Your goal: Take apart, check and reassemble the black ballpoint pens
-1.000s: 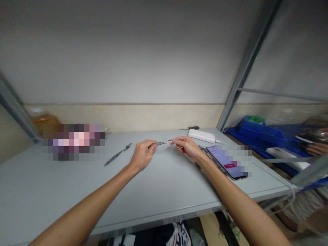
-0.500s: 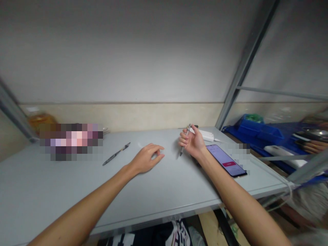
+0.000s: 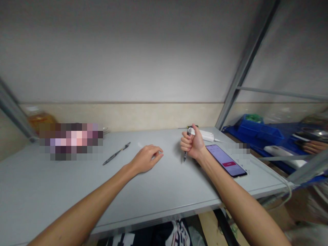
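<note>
My right hand (image 3: 192,142) is wrapped round a pen (image 3: 185,157), its dark tip pointing down toward the grey table and its other end showing above my fist. Part of the pen's length is hidden by my fingers. My left hand (image 3: 148,159) rests on the table with the fingers loosely curved and a gap between thumb and forefinger; nothing is in it. To its left a second pen (image 3: 116,153), dark grey, lies slanted on the table. A phone (image 3: 227,160) with a lit screen lies beside my right wrist.
Behind my right hand are a white power strip (image 3: 206,135) and a thin screwdriver-like tool (image 3: 188,127). A blurred-out object (image 3: 74,141) and an amber bottle (image 3: 42,121) stand at the left. On the right, blue bins (image 3: 261,128) and another person's hand (image 3: 315,147) are beyond a metal frame.
The fingers of my right hand have closed more tightly round the pen, which now sits lower and more upright. My left hand has barely moved.
</note>
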`<action>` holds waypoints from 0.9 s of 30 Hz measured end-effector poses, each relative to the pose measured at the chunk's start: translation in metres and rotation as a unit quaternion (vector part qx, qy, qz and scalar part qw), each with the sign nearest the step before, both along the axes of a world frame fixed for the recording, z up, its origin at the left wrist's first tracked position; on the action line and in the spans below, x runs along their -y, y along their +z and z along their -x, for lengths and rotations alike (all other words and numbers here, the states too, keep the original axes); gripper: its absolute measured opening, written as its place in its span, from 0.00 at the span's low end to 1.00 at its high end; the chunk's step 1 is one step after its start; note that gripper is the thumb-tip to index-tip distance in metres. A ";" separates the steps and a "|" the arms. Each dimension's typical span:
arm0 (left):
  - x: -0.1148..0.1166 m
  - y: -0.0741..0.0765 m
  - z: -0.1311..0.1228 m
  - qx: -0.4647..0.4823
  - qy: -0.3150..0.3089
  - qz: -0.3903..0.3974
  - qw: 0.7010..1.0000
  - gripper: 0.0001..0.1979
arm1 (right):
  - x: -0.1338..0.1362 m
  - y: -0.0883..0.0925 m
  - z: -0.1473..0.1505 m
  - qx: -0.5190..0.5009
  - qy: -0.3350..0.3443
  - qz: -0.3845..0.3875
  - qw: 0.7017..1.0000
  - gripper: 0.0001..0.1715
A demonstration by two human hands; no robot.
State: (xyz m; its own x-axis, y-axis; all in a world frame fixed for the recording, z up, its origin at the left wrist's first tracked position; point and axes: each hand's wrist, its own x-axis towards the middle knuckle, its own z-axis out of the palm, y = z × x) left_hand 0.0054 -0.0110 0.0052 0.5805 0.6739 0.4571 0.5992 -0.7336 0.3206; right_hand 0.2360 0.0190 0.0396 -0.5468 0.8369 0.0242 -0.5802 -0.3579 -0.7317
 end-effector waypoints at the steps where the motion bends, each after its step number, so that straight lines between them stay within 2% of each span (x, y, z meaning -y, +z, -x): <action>1: 0.000 0.000 0.000 -0.003 0.001 0.002 1.000 0.12 | 0.000 0.000 0.000 0.003 0.001 0.002 1.000 0.28; 5: 0.001 0.001 -0.001 -0.012 0.001 0.006 1.000 0.12 | 0.002 0.002 0.001 0.014 -0.003 0.014 1.000 0.27; 10: 0.001 0.001 -0.001 -0.014 0.000 0.012 1.000 0.12 | 0.004 0.005 0.002 0.015 -0.006 0.006 1.000 0.31; 16: 0.001 -0.001 0.000 -0.011 -0.003 0.014 1.000 0.12 | 0.005 0.006 0.004 0.039 -0.005 0.019 0.999 0.27; 21: 0.001 0.000 0.000 -0.015 -0.001 0.012 1.000 0.12 | 0.005 0.007 0.005 0.047 -0.010 0.028 0.998 0.30; 27: 0.003 0.002 -0.001 -0.024 0.004 0.017 1.000 0.12 | 0.003 0.004 0.004 0.052 -0.021 0.022 0.998 0.28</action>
